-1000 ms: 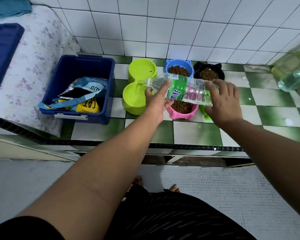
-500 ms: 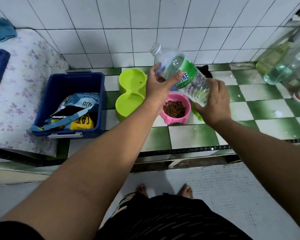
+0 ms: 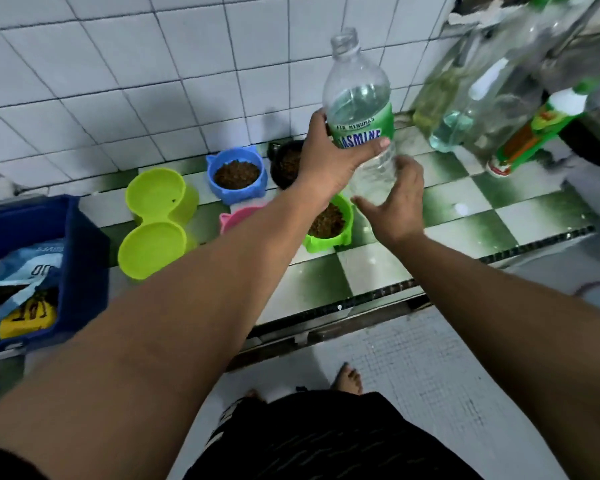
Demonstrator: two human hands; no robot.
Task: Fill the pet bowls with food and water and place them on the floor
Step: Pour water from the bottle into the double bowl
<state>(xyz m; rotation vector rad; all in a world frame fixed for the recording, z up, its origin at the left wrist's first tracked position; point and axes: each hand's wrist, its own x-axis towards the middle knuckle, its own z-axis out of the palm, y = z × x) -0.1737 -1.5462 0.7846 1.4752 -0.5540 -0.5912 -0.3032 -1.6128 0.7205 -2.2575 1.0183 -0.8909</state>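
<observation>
Head view:
Left arm: reaches forward from the lower left, forearm crossing over the pink bowl (image 3: 238,216), wrist bent slightly up.
Left hand (image 3: 329,157): wrapped round the middle of the water bottle (image 3: 359,98), thumb lying across the front of the green label, fingers hidden behind it.
Water bottle: upright, uncapped, mouth at the top, held above the counter (image 3: 465,216); some water shows inside, the exact level is hard to read.
Right arm: comes in from the lower right, forearm angled up and inward.
Right hand (image 3: 394,202): fingers spread and loose, palm turned toward the bottle's lower part; whether it touches the plastic cannot be told.
Green bowl (image 3: 329,225): directly under both hands, filled with kibble.
Blue bowl (image 3: 237,174): left of the left hand, filled with kibble.
Black bowl (image 3: 286,164): just behind the left wrist, partly covered by it, kibble inside.
Lime double bowl (image 3: 155,223): well left of the left forearm; contents unclear.
Blue bin (image 3: 80,258): far left of the left arm, holding a cat food bag (image 3: 21,296).
Other bottles (image 3: 465,109): right of the right hand, blurred.
</observation>
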